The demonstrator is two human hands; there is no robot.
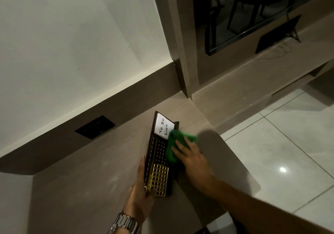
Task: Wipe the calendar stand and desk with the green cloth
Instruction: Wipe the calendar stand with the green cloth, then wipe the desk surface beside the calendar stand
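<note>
A black calendar stand (pixel 157 154) with a white "To Do List" panel and a gold grid slider rests on the beige desk (pixel 90 179), near its right edge. My left hand (pixel 140 188) grips the stand's near left edge and steadies it. My right hand (pixel 189 157) presses the crumpled green cloth (pixel 178 143) against the stand's right side, fingers spread over the cloth. The cloth covers part of the calendar's date area.
A black wall socket (pixel 95 127) sits in the backsplash behind the desk. A dark-glass cabinet (pixel 253 13) and a lower shelf stand at the right. Glossy white floor tiles (pixel 289 152) lie beyond the desk's right edge. A metal watch (pixel 124 223) is on my left wrist.
</note>
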